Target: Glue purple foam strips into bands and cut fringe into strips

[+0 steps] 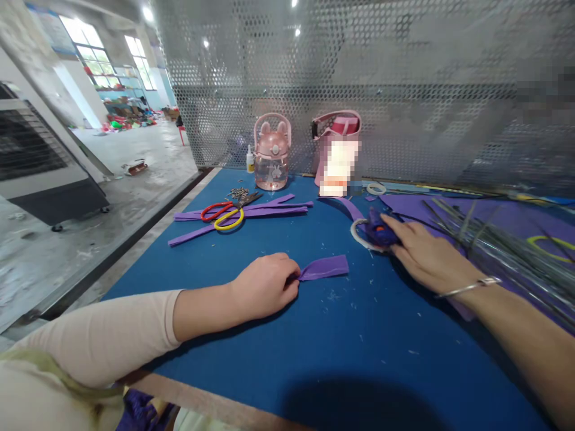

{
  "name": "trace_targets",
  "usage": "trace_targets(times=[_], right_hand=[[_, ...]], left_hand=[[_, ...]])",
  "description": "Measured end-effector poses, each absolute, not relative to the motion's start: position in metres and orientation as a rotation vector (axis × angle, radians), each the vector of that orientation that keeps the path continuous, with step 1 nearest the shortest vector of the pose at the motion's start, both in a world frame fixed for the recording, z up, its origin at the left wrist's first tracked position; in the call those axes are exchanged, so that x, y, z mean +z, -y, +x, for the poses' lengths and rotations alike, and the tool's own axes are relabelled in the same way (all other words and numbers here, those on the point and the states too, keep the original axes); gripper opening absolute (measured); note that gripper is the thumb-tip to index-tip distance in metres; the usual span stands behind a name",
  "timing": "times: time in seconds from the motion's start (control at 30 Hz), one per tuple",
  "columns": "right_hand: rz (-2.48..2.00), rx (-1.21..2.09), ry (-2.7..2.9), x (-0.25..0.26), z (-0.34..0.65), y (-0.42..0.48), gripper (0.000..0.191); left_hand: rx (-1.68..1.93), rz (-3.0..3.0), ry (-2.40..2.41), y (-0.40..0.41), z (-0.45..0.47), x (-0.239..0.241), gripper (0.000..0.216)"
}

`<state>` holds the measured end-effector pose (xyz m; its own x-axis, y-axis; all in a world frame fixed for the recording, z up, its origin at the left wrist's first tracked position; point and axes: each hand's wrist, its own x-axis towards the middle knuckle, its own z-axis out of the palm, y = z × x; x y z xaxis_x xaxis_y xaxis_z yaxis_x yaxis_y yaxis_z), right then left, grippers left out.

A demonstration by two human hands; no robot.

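My left hand (269, 281) is closed in a pinch on one end of a short purple strip (327, 268). The strip's free end lies flat toward the right over the blue table. My right hand (422, 248) grips a dark purple object (380, 229) with an orange spot; blur hides its exact kind. That object is over a white ring (359, 236) like a tape roll. A curved purple strip (345, 205) runs up and left from beside it.
Red-and-yellow-handled scissors (231, 215) lie on long purple strips (278, 211), near small metal pieces (239, 193). At the back stand a pink clear bottle (272, 158), a small glue bottle (250, 161) and a pink flask (321, 161). Dark stems (494, 239) lie on purple sheeting (512, 209) at right.
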<state>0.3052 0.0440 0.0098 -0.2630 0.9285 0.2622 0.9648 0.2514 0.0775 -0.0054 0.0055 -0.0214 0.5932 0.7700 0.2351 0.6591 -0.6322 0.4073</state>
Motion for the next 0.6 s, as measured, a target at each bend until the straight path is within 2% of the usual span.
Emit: trace_targets(times=[0.17,0.33,0.6], right_hand=[[-1.661,-0.497,2.408,0.015,0.287,-0.029,0.053],[-1.052,-0.52,2.646,0.014,0.239,0.006,0.074],[-1.12,-0.42,2.561,0.003,0.211,0.022,0.057]], left_hand=[[0.485,2.61,-1.133,-0.007,-0.004,-0.021,0.022],[0.444,2.621,-1.116,-0.005,-0.004,-0.019,0.02],[0.388,2.646,-1.167,0.005,-0.001,-0.007,0.018]])
